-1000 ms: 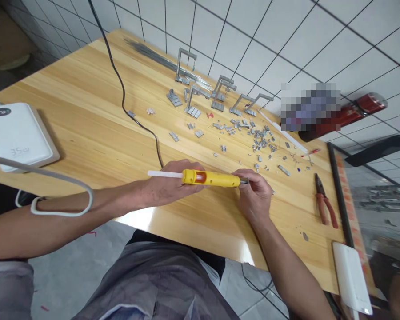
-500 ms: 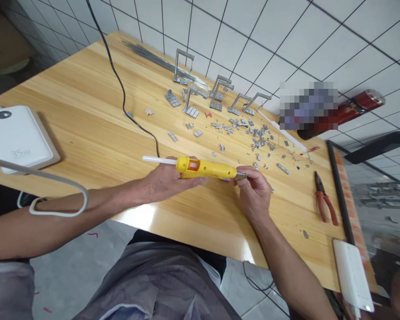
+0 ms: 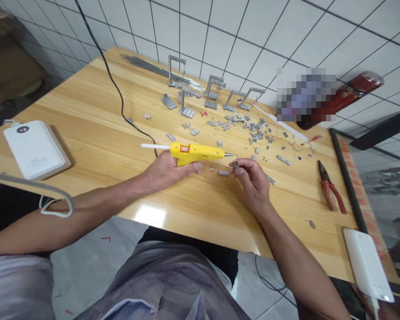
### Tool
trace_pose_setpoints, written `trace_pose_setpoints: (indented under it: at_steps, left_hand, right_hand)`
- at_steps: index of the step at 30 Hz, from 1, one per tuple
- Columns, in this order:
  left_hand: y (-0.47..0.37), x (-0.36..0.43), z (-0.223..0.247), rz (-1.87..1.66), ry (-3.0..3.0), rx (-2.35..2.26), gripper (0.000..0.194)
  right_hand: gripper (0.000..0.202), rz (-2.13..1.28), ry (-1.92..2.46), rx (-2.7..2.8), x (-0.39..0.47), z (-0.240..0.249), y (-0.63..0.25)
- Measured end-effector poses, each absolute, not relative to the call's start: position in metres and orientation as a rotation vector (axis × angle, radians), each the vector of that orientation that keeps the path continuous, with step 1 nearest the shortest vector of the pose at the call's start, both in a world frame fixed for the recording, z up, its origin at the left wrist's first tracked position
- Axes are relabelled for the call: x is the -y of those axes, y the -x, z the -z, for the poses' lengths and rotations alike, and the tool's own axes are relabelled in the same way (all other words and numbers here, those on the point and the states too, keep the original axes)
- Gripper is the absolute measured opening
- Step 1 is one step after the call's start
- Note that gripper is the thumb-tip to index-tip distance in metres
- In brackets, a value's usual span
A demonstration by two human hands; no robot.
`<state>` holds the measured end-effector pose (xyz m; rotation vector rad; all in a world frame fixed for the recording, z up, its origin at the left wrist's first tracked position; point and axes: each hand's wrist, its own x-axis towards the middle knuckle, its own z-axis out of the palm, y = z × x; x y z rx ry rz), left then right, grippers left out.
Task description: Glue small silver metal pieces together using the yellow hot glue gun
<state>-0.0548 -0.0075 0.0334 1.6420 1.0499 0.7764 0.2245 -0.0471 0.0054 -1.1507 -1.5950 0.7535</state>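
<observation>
My left hand (image 3: 170, 169) is wrapped round a yellow hot glue gun (image 3: 200, 152). A whitish glue stick (image 3: 155, 146) sticks out of its back end, and its metal nozzle (image 3: 228, 154) points right. Between the thumb and fingers of my right hand (image 3: 251, 178) is a small grey piece (image 3: 236, 164), just below and right of the nozzle and apart from it. Most of that piece is covered by the fingers. On the table beside those fingers lies a flat grey strip (image 3: 223, 173), with a tiny pinkish bit (image 3: 211, 169) to its left.
Several grey frames on slatted bases, one of them here (image 3: 186, 102), stand toward the wall. Loose grey pieces (image 3: 258, 133) are scattered in front. Red-handled pliers (image 3: 330, 189) lie at right, a white power bank (image 3: 36, 149) at left. A black cable (image 3: 116, 89) crosses the table.
The nozzle has come away from the small grey piece in my right hand, up and to the left. The grey strip on the table now shows. The whole view has shifted slightly.
</observation>
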Motion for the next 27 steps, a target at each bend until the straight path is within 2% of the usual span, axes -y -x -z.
trace_pose_setpoints:
  at_steps: [6, 11, 15, 20, 27]
  left_hand:
    - [0.054, 0.004, -0.027, -0.709, -1.644, -1.083, 0.036]
    - [0.053, -0.002, -0.027, -0.658, -1.566, -1.051, 0.038]
    - [0.051, -0.004, -0.030, -0.602, -1.475, -1.049, 0.039]
    - [0.048, -0.004, -0.033, -0.550, -1.420, -1.097, 0.038]
    - [0.049, -0.007, -0.035, -0.555, -1.397, -1.101, 0.036]
  right_hand:
    - [0.027, -0.807, 1.210, 1.587, 0.046, -0.012, -0.224]
    - [0.018, -1.104, 1.211, 1.368, 0.042, -0.017, -0.221]
    - [0.021, -1.221, 1.181, 1.264, 0.040, -0.016, -0.223]
    - [0.023, -1.083, 1.228, 1.448, 0.041, -0.011, -0.227]
    - [0.012, -0.613, 1.212, 1.852, 0.041, -0.009, -0.227]
